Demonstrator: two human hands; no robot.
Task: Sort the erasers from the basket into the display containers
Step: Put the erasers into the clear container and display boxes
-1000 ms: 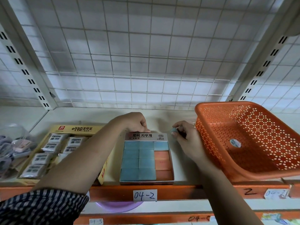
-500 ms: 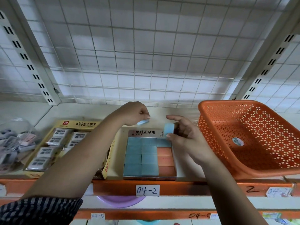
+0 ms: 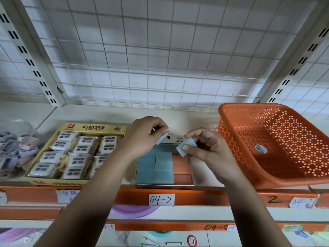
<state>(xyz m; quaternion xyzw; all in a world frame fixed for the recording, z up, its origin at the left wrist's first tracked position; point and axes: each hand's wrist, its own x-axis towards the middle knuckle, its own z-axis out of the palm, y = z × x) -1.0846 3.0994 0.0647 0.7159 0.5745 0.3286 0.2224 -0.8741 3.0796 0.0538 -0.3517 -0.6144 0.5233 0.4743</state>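
Note:
A small display box [image 3: 183, 186] on the shelf holds rows of blue erasers and a column of orange ones. Just above its far end, my left hand [image 3: 146, 138] pinches a blue eraser [image 3: 162, 139] by thumb and fingers. My right hand [image 3: 204, 148] pinches another blue eraser [image 3: 186, 146] beside it, a little lower. The orange perforated basket [image 3: 235, 138] stands to the right, tilted, with one small wrapped eraser [image 3: 260, 148] lying inside.
A yellow display box [image 3: 92, 128] of white wrapped erasers sits at the left. A clear container [image 3: 10, 148] of mixed erasers is at the far left. A wire grid backs the shelf; the orange shelf edge carries a label 04-2 [image 3: 161, 199].
Both hands have lifted from the box's far end. Each now holds a blue eraser in the air, and the hands have drawn closer together over the box.

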